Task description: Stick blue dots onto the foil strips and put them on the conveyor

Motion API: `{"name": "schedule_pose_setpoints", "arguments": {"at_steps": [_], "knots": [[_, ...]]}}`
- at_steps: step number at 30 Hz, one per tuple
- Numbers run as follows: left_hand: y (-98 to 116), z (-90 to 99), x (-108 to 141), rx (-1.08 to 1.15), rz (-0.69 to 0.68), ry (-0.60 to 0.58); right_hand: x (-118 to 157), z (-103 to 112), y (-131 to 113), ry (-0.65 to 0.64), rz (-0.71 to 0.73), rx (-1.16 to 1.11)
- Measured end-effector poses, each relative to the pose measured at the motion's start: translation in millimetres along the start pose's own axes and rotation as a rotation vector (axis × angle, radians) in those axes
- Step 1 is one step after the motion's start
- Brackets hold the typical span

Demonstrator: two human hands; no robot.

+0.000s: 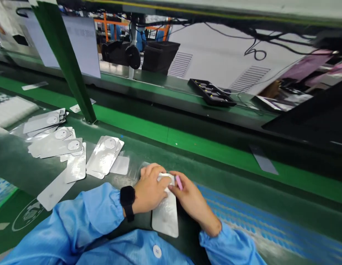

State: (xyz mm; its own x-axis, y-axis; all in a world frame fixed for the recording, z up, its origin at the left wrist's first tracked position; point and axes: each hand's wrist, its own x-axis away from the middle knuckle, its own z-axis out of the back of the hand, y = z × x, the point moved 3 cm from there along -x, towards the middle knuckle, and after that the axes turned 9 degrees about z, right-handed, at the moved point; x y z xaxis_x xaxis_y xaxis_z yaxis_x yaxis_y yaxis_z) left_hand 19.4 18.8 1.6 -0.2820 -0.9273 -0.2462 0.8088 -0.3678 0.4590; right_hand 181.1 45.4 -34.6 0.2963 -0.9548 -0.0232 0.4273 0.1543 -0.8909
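Note:
A thin silver plate (165, 218) with rounded corners lies in front of my body on the dark green bench. My left hand (152, 187), below a black watch, rests over its upper end with bent fingers and grips it there. On the plate's right edge, my right hand (191, 197) is closed, and a short pink stick (179, 182) shows between its thumb and fingers. Its lower end is hidden, so its exact kind is unclear. To the left lies a stack of similar plates (105, 154), each with a round disc near one end.
More silver plates (60, 141) lie in overlapping piles at left, beside a white stack (13, 110). A green post (66, 62) rises from the bench. A black tray (211, 92) sits on the rear ledge. A blue patterned strip (259, 221) runs at right.

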Motion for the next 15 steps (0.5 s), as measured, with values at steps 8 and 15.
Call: {"name": "schedule_pose_setpoints", "arguments": {"at_steps": [8, 15], "knots": [[-123, 110.1, -5, -0.352, 0.695, 0.231, -147, 68, -48, 0.402, 0.017, 0.248], [-157, 115.7, 4, -0.351, 0.944, -0.113, -104, 57, -47, 0.301, -0.011, 0.145]]}}
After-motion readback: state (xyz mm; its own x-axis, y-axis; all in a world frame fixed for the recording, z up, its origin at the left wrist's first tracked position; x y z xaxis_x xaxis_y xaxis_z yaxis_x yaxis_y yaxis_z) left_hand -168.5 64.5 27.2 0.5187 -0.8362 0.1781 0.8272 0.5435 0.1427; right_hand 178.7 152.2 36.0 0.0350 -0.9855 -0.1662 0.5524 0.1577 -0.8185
